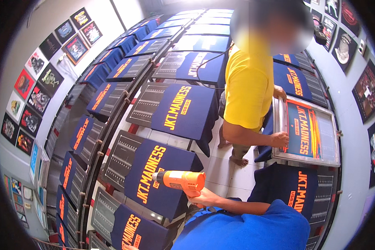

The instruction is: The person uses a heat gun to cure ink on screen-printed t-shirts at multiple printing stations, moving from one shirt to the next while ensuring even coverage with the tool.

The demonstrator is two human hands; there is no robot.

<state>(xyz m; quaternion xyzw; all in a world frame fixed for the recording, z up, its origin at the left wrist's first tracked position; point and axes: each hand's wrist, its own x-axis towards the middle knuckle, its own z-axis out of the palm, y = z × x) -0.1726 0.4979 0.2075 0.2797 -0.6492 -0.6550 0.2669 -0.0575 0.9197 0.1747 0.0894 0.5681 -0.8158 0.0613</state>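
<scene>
My right hand (pixel 201 197) is closed around the grip of an orange heat gun (pixel 182 180), its metal nozzle pointing left. The gun is over a navy T-shirt (pixel 171 160) with orange lettering, stretched on a dark, perforated printing board (pixel 123 158). Only a sliver of my left hand (pixel 131 247) shows at the bottom edge, by another navy printed shirt (pixel 139 231); its fingers are mostly cut off. My blue sleeve (pixel 254 225) fills the lower middle.
A co-worker in a yellow shirt (pixel 248 87) stands ahead on the tiled floor (pixel 216 166), both hands on a metal-framed printing screen (pixel 336 146) on the right-hand row. Long rows of boards with navy shirts (pixel 187 106) run away on both sides. A dark cable (pixel 200 75) hangs beside the co-worker.
</scene>
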